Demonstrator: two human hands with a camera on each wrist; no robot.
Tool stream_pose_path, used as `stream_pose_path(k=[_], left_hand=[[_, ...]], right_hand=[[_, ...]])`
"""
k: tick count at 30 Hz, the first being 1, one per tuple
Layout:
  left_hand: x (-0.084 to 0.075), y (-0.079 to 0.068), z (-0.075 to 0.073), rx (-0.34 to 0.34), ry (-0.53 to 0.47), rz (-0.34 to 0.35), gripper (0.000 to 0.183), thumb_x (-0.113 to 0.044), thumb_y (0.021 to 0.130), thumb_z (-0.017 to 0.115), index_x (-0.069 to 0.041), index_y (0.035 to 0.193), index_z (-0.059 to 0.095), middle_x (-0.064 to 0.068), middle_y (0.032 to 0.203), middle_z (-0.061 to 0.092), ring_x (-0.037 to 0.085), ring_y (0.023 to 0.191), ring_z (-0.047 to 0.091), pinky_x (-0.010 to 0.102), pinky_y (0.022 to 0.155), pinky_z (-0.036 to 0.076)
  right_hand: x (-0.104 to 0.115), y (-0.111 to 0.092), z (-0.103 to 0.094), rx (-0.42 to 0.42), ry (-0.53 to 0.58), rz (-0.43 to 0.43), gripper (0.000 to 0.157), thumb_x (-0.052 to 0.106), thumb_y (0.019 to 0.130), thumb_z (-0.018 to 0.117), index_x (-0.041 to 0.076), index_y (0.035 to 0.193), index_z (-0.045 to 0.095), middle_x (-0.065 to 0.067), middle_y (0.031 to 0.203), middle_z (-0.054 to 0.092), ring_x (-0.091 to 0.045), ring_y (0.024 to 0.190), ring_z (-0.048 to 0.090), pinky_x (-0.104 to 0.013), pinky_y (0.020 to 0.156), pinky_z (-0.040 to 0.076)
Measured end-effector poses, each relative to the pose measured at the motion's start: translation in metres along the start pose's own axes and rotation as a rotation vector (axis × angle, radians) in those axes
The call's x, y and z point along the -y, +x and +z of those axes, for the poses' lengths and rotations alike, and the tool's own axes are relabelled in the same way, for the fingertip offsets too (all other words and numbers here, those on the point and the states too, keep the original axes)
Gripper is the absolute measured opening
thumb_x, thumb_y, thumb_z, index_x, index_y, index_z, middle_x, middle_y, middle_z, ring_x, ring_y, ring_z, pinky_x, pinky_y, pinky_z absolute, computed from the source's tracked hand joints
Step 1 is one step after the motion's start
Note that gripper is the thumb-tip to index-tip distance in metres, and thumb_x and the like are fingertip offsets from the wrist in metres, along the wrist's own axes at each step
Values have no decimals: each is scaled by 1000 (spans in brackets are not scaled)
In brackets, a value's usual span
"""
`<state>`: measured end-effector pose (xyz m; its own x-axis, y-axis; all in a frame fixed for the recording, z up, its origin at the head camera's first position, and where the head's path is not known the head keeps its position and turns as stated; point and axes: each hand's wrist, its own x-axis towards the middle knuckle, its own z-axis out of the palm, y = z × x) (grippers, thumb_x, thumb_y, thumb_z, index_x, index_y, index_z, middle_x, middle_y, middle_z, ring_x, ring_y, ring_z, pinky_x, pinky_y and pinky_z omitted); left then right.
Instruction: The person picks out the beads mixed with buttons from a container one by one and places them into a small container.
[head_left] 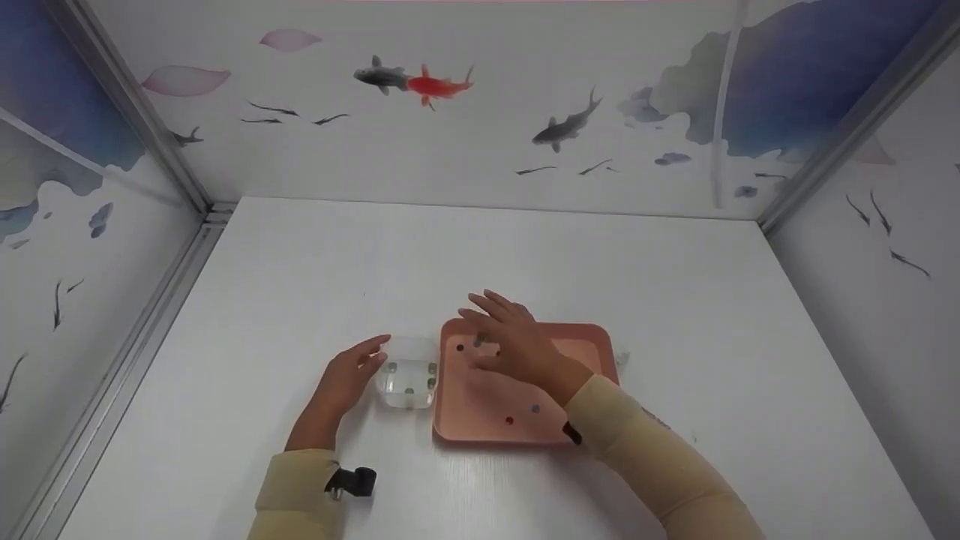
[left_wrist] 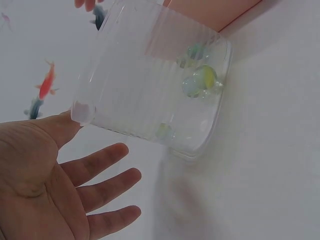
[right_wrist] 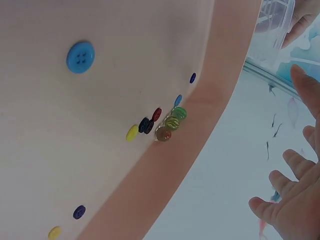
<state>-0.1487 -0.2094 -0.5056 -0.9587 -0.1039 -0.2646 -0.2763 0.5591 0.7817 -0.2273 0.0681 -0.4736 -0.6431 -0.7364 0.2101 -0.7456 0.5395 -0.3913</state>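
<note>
A clear plastic container (head_left: 411,350) stands against the left side of a pink tray (head_left: 469,420), with several glass marbles (left_wrist: 201,80) lying on its bottom. My left hand (head_left: 343,384) is at the container's left rim. Its fingers are straight and spread, and one digit reaches behind the rim corner. Over the tray's upper part hovers my right hand (head_left: 521,349), fingers spread, holding nothing visible. In the right wrist view, more marbles (right_wrist: 172,123) are grouped along the tray wall beside several buttons. A large light-blue button (right_wrist: 80,57) lies apart on the tray floor.
White tabletop (head_left: 510,255) surrounds the tray and container. Panels printed with fish (head_left: 439,87) enclose the back and sides. Dark blue (right_wrist: 79,212) and yellow (right_wrist: 54,232) buttons lie elsewhere in the tray. A small pale item (head_left: 622,359) sits just right of the tray.
</note>
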Motion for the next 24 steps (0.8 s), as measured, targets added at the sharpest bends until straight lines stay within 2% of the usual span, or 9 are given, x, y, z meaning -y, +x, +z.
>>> stream_pose_path(k=[6, 12, 19, 24], left_hand=[[1, 0, 1, -6, -1, 8, 42, -24, 102, 50, -18, 143, 48, 20, 144, 47, 40, 135, 40, 55, 109, 34], [2, 2, 2, -6, -1, 8, 42, -24, 102, 51, -18, 143, 49, 20, 144, 47, 40, 135, 40, 55, 109, 34], [4, 2, 1, -1, 12, 25, 42, -25, 102, 51, -18, 143, 48, 20, 144, 47, 42, 134, 40, 57, 108, 34], [4, 2, 2, -5, 15, 22, 42, -25, 102, 51, -18, 143, 48, 20, 144, 47, 41, 134, 41, 57, 108, 35]], right_hand=[[-5, -4, 0, 23, 48, 40, 73, 21, 81, 80, 16, 145, 46, -5, 155, 34, -26, 146, 23, -58, 113, 25], [-9, -7, -4, 33, 74, 115, 71, 25, 82, 79, 21, 145, 46, -1, 155, 35, -23, 145, 26, -54, 114, 27], [-18, -6, -6, 14, 134, 106, 70, 27, 84, 77, 13, 145, 45, -8, 151, 40, -26, 141, 33, -52, 112, 33], [-22, -7, -7, 30, 211, 130, 67, 25, 87, 74, 12, 146, 44, -7, 151, 41, -27, 141, 33, -48, 111, 36]])
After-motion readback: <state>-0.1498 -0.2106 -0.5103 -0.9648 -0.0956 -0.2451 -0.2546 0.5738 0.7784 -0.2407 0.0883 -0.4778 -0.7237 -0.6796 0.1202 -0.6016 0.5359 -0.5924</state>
